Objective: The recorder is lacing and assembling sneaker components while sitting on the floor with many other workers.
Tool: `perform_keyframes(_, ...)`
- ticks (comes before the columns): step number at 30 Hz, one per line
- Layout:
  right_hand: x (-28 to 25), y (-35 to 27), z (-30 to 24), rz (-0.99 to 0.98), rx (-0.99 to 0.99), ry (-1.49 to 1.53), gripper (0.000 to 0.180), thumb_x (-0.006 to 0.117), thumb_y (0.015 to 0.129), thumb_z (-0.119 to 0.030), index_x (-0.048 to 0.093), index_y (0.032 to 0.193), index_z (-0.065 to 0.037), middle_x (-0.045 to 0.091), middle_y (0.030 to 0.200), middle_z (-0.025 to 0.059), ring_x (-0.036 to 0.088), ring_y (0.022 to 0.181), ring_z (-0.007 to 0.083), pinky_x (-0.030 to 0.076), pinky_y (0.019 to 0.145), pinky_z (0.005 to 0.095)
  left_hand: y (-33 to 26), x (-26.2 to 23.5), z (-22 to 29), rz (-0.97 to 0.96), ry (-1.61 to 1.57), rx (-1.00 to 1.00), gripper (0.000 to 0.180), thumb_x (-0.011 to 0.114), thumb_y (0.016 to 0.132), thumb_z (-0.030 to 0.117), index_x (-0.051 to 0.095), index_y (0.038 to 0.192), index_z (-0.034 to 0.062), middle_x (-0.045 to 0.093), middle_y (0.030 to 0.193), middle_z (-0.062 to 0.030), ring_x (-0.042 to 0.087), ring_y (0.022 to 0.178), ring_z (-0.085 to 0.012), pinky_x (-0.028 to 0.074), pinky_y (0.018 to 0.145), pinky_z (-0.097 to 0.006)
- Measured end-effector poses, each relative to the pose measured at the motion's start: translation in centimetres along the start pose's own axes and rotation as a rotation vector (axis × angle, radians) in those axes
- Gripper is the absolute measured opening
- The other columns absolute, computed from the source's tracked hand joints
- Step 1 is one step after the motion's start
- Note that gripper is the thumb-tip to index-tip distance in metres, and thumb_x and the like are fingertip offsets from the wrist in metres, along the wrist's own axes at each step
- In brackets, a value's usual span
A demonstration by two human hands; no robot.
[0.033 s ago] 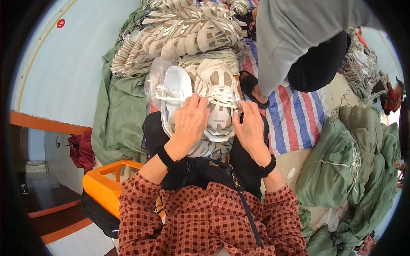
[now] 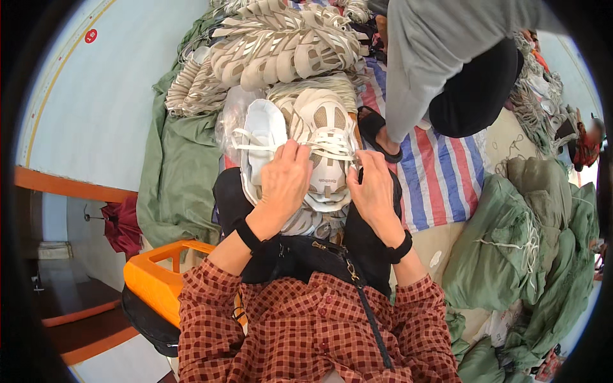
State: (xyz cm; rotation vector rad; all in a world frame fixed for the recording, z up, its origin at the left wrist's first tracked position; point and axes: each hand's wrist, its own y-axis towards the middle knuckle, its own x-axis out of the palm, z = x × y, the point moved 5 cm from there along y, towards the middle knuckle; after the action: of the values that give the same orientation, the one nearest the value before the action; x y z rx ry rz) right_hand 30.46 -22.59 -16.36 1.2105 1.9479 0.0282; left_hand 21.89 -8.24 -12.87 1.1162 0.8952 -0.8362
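To the right of the right grip (image 2: pixel 373 193), I see passage over the striped sheet (image 2: pixel 440 182); ahead of this grip a co-worker's foot (image 2: pixel 385 140) obstructs, and beyond the left grip (image 2: pixel 285 182), piled shoe uppers (image 2: pixel 287 54) block.

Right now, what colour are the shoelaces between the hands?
Off-white shoelaces, clearest in the head view.

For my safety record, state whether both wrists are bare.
No, the left hand and right hand each have a black band at the wrist.
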Motion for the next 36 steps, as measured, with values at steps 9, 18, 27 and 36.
perform_keyframes(9, -0.5, -0.1, 0.1, -0.054, -0.137, -0.149, 0.02, 0.057, 0.076, -0.004, 0.056, 0.095, -0.009, 0.056, 0.088, 0.013, 0.058, 0.085, 0.033, 0.05, 0.073, 0.0427, 0.2, 0.2, 2.6, -0.104, 0.142, 0.176, 0.037, 0.066, 0.067, 0.002, 0.05, 0.1, 0.0072, 0.052, 0.088, -0.0108, 0.062, 0.081, -0.0262, 0.051, 0.061, -0.035)
perform_keyframes(18, 1.9, 1.5, -2.3, -0.415, -0.197, -0.63, 0.026, 0.068, 0.068, -0.009, 0.057, 0.091, -0.005, 0.059, 0.092, 0.0136, 0.064, 0.086, 0.0265, 0.051, 0.063, 0.0348, 1.0, 2.7, 2.6, -0.295, 0.523, 0.213, 0.018, 0.06, 0.077, 0.014, 0.062, 0.092, 0.0043, 0.059, 0.085, -0.0119, 0.063, 0.078, -0.0177, 0.048, 0.062, -0.029)
perform_keyframes(27, -5.1, 4.3, -4.6, 0.247, -0.335, 0.151, 0.011, 0.063, 0.075, -0.009, 0.055, 0.081, -0.005, 0.059, 0.096, 0.013, 0.055, 0.095, 0.0333, 0.04, 0.084, 0.0433, 1.3, 0.9, 3.6, -0.162, 0.604, 0.489, 0.015, 0.057, 0.075, 0.018, 0.068, 0.083, 0.0115, 0.054, 0.093, -0.0051, 0.049, 0.086, -0.0211, 0.039, 0.074, -0.036)
perform_keyframes(36, -1.2, 2.6, 0.4, -0.061, 0.163, 0.725, 0.011, 0.055, 0.092, -0.008, 0.057, 0.1, 0.0, 0.062, 0.07, 0.0069, 0.061, 0.068, 0.0134, 0.046, 0.065, 0.0267, 2.2, 2.0, 3.6, -0.254, 0.634, 0.394, 0.016, 0.062, 0.07, 0.016, 0.069, 0.082, 0.006, 0.052, 0.089, -0.004, 0.052, 0.086, -0.0185, 0.043, 0.067, -0.029)
